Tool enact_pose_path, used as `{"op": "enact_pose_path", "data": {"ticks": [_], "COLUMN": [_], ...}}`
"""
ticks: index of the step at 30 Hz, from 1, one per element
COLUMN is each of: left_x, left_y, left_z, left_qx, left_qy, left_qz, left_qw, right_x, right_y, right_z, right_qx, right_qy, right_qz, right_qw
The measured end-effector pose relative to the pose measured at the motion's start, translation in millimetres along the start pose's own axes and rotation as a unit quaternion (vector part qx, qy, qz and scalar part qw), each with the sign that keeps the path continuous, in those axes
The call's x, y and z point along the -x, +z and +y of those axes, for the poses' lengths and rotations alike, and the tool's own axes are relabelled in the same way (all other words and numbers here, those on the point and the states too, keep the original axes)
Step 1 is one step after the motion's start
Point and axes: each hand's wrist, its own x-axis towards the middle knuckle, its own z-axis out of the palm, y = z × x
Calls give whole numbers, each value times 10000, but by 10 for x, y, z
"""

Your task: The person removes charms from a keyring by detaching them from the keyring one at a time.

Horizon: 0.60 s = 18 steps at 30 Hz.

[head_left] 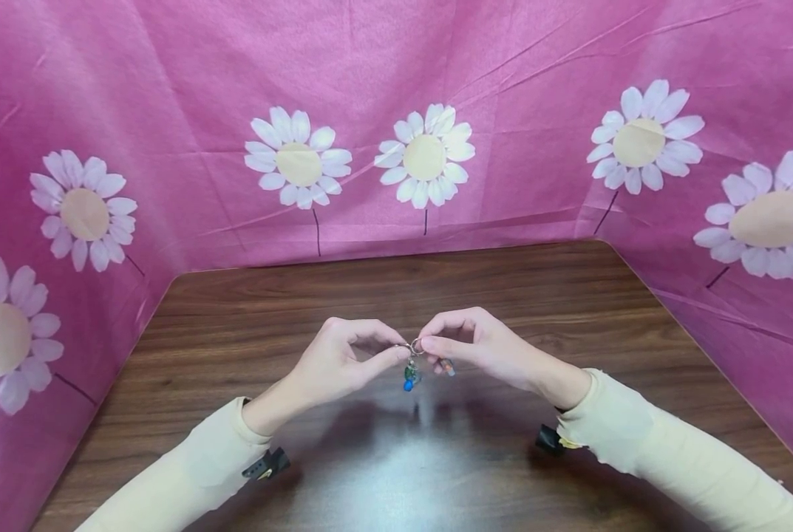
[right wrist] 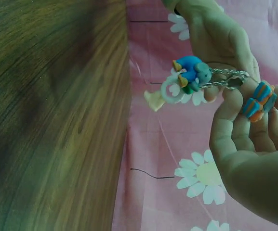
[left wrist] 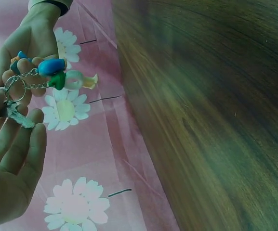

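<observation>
Both hands meet over the table, holding a key ring (head_left: 417, 346) between them. My left hand (head_left: 343, 358) pinches a silver key (left wrist: 20, 118) beside the ring, thumb over its head. From the other side, my right hand (head_left: 485, 347) grips the ring between thumb and forefinger. Short chains hang from the ring with a blue figurine charm (right wrist: 191, 70), a green charm (left wrist: 57, 81) and a clear round piece with a pale yellow end (right wrist: 153, 100). An orange-and-blue striped charm (right wrist: 259, 101) lies against the right hand's curled fingers.
A dark wood-grain table (head_left: 270, 295) lies beneath the hands. Pink cloth (head_left: 536, 59) printed with white daisies walls it in at the back and both sides. Black straps with small clips (head_left: 266, 464) hang under the pale sleeves.
</observation>
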Motion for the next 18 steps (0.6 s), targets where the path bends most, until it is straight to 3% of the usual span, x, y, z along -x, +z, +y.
{"op": "enact_pose_path", "data": {"ticks": [10,14,18], "left_x": [4,0,-4], "left_y": [38,51,66], "left_z": [28,41,35], "left_qx": [31,142,114], "left_qy": [-352,-523,-495], "left_qz": [281,390,409], "left_qw": [9990,9978,9979], "right_x": [50,64,57], "right_y": [47,70,90], "right_z": [6,37,78], "right_qx": [303,440,511], "right_qy": [-506,-666,-631], "right_qz": [426,353,158], "right_qw": [9973,9962,9966]}}
